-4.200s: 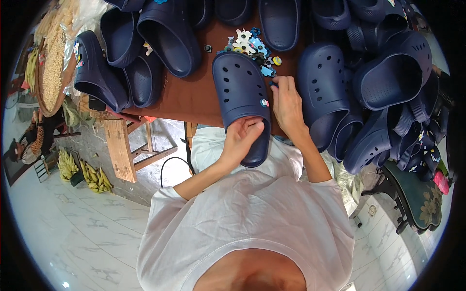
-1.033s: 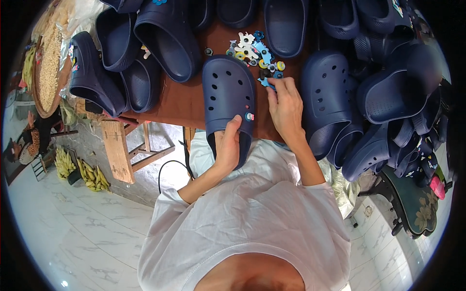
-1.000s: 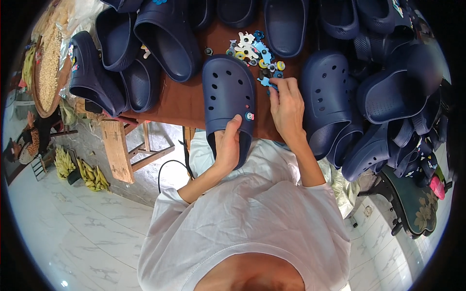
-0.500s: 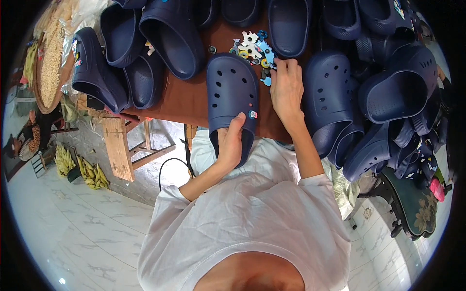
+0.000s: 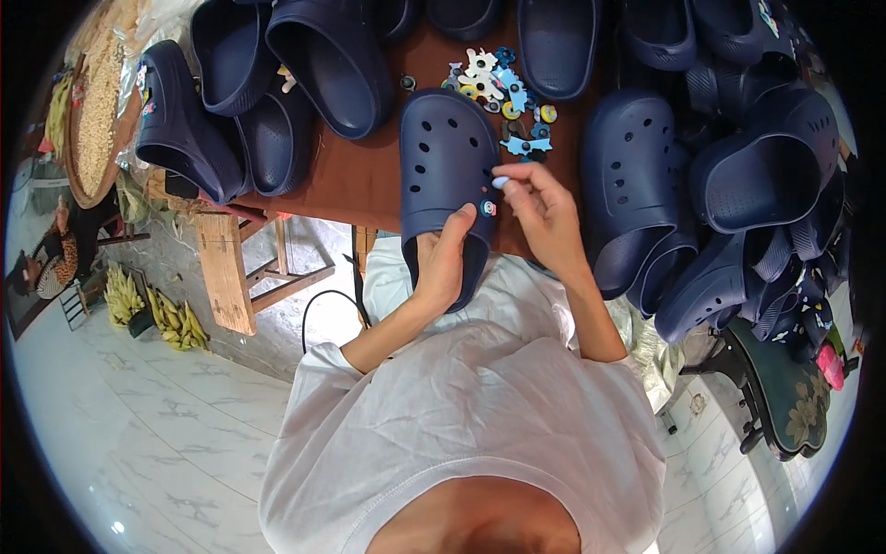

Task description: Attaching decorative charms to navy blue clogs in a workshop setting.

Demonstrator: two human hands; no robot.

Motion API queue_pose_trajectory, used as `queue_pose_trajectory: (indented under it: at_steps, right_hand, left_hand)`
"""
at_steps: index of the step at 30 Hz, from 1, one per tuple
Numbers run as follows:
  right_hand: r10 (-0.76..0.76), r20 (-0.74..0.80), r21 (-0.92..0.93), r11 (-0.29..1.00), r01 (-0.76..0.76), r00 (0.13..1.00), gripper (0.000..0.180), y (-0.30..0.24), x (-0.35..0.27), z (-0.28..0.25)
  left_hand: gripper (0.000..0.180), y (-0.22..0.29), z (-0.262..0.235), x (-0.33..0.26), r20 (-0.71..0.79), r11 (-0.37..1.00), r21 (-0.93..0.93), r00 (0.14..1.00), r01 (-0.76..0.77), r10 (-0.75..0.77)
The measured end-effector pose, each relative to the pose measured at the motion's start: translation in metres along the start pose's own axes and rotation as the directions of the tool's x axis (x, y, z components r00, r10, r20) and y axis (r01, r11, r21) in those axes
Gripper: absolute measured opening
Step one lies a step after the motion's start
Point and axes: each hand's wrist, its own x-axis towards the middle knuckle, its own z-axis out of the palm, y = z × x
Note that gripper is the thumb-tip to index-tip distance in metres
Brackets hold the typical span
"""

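Charm (image 5: 499, 183) in right-hand fingers (image 5: 517, 185) too small; clog (image 5: 445, 175) heel hidden.

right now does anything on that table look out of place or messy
Nothing looks damaged or spilled. The small colourful shoe charms lie in a loose scatter on the brown wooden table, and the navy foam clogs at the right are heaped over one another rather than paired.

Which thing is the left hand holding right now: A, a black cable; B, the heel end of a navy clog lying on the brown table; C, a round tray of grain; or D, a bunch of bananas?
B: the left hand grips the near end of the navy clog, while the right hand pinches a small pale charm beside it.
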Motion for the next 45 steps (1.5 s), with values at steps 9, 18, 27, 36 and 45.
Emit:
queue_pose_trajectory:
  at_steps: [9,18,27,36,45]
  right_hand:
    - [0.162,0.111,0.303,0.934,-0.188,0.981,0.013,0.016,-0.003,0.001]
    - [0.3,0.271,0.39,0.835,-0.389,0.915,0.014,0.018,0.007,-0.01]
    - [0.411,0.363,0.34,0.777,-0.529,0.836,0.015,0.02,0.016,-0.014]
    - [0.37,0.292,0.406,0.787,-0.465,0.882,0.011,0.021,0.006,-0.005]
    - [0.072,0.012,0.318,0.945,-0.072,0.997,0.015,0.032,-0.008,0.011]
  left_hand:
    - [0.026,-0.005,0.0,0.0,-0.037,0.999,0.027,0.998,-0.046,0.047]
    - [0.032,-0.006,-0.003,-0.001,-0.049,0.995,0.09,0.998,-0.045,0.049]
    - [0.032,-0.008,-0.003,-0.002,-0.079,0.99,0.141,0.996,-0.028,0.04]
    - [0.035,-0.003,-0.006,-0.001,-0.029,0.978,0.208,0.999,-0.013,0.019]
    - [0.036,0.0,-0.005,-0.002,-0.034,0.99,0.137,0.999,0.028,-0.023]
